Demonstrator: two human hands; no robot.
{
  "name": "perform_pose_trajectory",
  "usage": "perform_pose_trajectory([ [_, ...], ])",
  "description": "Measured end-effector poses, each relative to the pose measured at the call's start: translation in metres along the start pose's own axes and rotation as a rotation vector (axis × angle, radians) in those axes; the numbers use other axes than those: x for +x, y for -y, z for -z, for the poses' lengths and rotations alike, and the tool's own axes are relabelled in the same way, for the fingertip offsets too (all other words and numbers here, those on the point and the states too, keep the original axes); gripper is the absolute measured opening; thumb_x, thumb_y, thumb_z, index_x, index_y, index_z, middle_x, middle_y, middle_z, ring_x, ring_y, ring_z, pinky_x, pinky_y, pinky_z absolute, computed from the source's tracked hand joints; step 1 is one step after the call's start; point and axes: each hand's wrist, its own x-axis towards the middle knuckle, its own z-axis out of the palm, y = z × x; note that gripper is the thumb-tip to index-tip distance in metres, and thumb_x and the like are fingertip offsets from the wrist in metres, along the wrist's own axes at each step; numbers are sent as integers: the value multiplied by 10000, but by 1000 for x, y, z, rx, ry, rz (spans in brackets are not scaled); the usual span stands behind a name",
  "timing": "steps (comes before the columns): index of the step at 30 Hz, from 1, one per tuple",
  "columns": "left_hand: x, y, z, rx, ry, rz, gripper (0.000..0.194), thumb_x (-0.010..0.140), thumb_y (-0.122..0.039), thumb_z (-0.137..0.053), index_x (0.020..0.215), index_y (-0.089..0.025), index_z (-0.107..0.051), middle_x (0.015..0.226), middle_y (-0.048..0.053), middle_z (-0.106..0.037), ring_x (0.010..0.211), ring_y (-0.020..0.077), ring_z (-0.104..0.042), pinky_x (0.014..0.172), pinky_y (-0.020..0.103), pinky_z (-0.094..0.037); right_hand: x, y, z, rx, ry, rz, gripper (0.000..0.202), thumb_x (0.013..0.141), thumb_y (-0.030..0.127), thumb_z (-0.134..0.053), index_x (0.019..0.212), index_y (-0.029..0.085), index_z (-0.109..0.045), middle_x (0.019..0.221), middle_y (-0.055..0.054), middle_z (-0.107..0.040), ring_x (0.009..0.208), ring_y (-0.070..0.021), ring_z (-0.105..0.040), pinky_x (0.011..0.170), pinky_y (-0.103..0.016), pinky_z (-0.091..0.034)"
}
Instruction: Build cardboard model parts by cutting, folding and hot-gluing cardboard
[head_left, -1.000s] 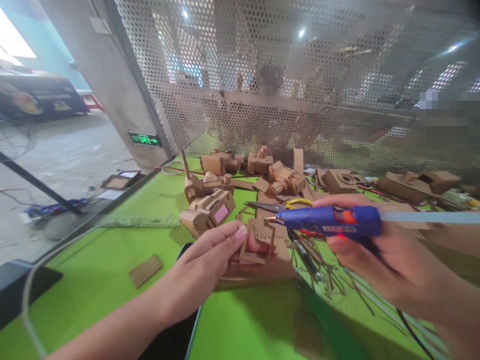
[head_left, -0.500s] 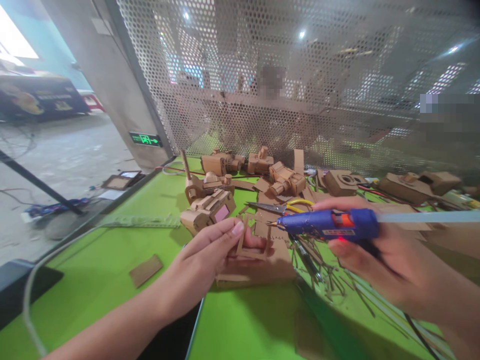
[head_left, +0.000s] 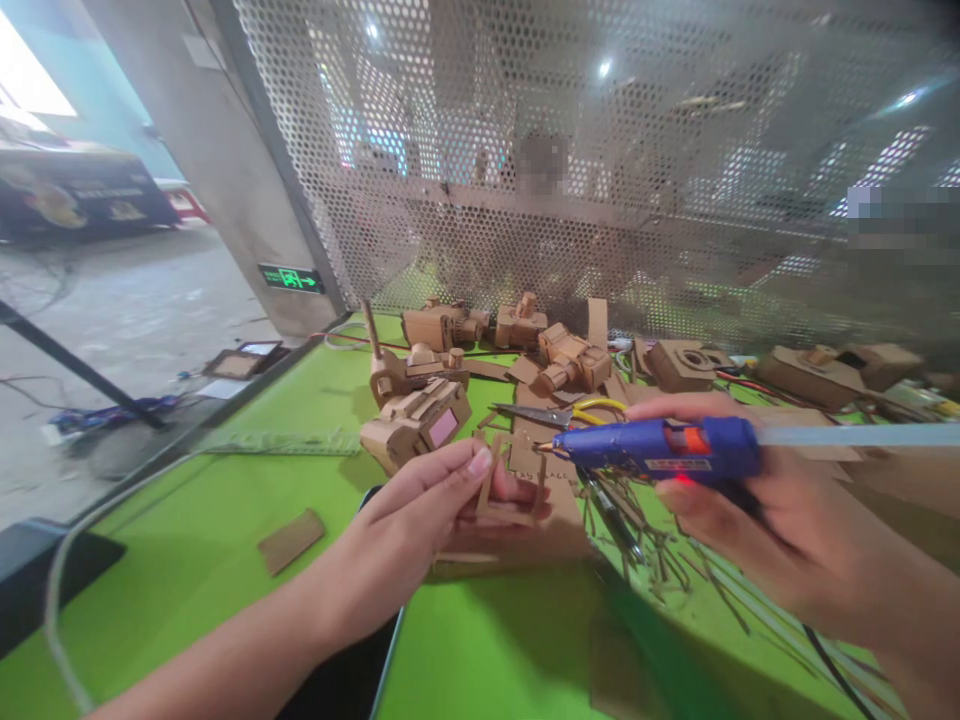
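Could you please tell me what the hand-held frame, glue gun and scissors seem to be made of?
Hand-held frame: apparently matte, unpainted cardboard, from its plain brown surface.
Glue gun: probably fairly smooth plastic, from its moulded-looking blue shell.
Scissors: likely metal blades, dull grey and pointed; the yellow handles look like plastic.

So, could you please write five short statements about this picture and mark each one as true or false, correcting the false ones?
1. The right hand holds a blue plastic glue gun. True.

2. The yellow-handled metal scissors are in the left hand. False: they lie beyond it, and that hand holds a thin brown cardboard frame.

3. A pale translucent glue stick sticks out from the back of the glue gun. True.

4. The flat tabletop is red. False: it is bright green.

5. The arrow on the lit rectangular exit sign points left. False: it points right.
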Motion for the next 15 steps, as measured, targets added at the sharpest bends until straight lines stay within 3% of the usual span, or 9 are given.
perform_pose_trajectory([
  [3,-2,-1,-2,3,4,34,334,1022,-593,-847,965,-268,-897,1048,1,-874,1057,182,-791,1003,205,-601,1,1,-1,26,-12,1,390,1141,410,-645,1522,378,-571,1271,-49,-766,966,-262,-779,868,-374,-657],
  [8,-2,-3,-9,-7,-37,92,380,899,-659,-938,918,-284,-886,998,-11,-838,1078,187,-765,993,184,-588,-1,3,-3,69,-20,10,419,1123,381,-669,1527,367,-559,1225,-56,-761,937,-263,-773,888,-387,-667],
  [11,-4,0,-9,54,-41,74,418,901,-695,-917,865,-282,-866,963,-8,-804,1023,184,-735,986,191,-579,-3,4,-5,84,-26,10,432,1122,404,-668,1539,394,-554,1094,-23,-748,782,-225,-732,754,-335,-661],
  [15,-8,6,-4,131,-138,87,451,848,-746,-930,961,-311,-895,1019,2,-797,1051,201,-694,984,192,-568,-4,4,-8,115,-19,19,430,1123,411,-666,1538,422,-555,1009,-3,-745,648,-200,-681,609,-294,-630],
])
